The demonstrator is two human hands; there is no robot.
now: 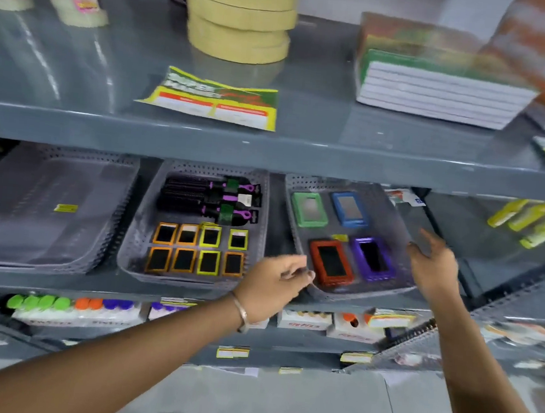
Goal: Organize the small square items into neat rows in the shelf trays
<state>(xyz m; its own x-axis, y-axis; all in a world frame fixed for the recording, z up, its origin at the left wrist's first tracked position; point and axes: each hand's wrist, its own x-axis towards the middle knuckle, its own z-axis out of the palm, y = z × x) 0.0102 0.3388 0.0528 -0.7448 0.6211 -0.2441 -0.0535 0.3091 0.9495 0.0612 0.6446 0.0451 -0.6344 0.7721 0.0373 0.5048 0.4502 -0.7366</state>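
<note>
A grey metal shelf [269, 152] carries three perforated grey plastic trays side by side on its middle level. The middle tray [187, 278] holds eight small square items [197, 249], flat with dark centres and orange or yellow rims, lying in two straight rows of four at the front; behind them lie black bristled hairbrushes [198, 197] with purple and green handles. The right tray [362, 291] holds four bigger framed rectangles set two by two: a green one [309, 209], a blue one [349, 208], a red one [331, 262] and a purple one [373, 259]. The left tray [41, 210] looks like a stack of nested trays with a small yellow sticker, too blurred to read.

The left hand [273, 286], a thin metal bangle on its wrist, sits at the front left corner of the right tray, fingers curled loosely inward beside the red frame; whether they pinch anything I cannot tell. The right hand [432, 265] hovers at that tray's right edge, fingers spread and slack, holding nothing.

On the level above stand stacked rolls of beige tape [239, 16], a bundle of notebooks [442, 89] and a green and yellow card [211, 99] whose print is smeared. The boxes [326, 323] below carry red lettering I cannot make out.
</note>
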